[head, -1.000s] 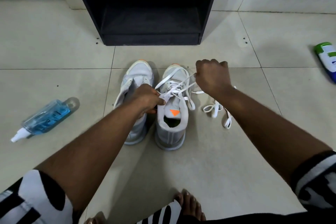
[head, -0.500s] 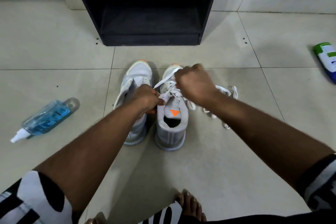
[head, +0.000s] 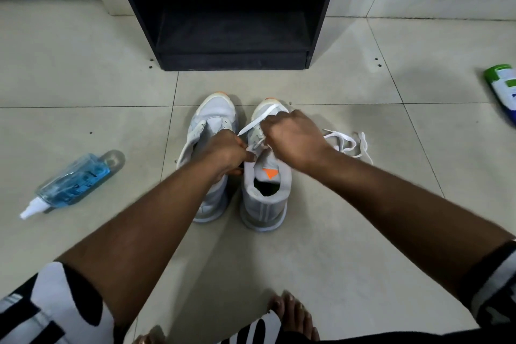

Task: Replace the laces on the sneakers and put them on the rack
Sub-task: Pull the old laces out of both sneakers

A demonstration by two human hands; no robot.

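Note:
Two pale grey sneakers stand side by side on the tiled floor, toes pointing away from me. The left sneaker (head: 215, 120) has no lace. The right sneaker (head: 265, 201) has an orange tab on its tongue and a white lace (head: 258, 121) partly threaded. My left hand (head: 223, 152) pinches the lace at the tongue's left edge. My right hand (head: 290, 139) is fisted over the sneaker's eyelets and grips the lace; its fingers are hidden. A loose white lace (head: 349, 145) lies on the floor just right of that sneaker. The black rack (head: 231, 60) stands open straight ahead.
A blue spray bottle (head: 72, 181) lies on the floor at the left. A green and white bottle (head: 502, 89) lies at the far right edge. My bare foot (head: 293, 315) rests at the bottom of the view.
My right hand has come back left and down from beside the sneaker to over its eyelets, slackening the lace. My left hand has stayed at the tongue.

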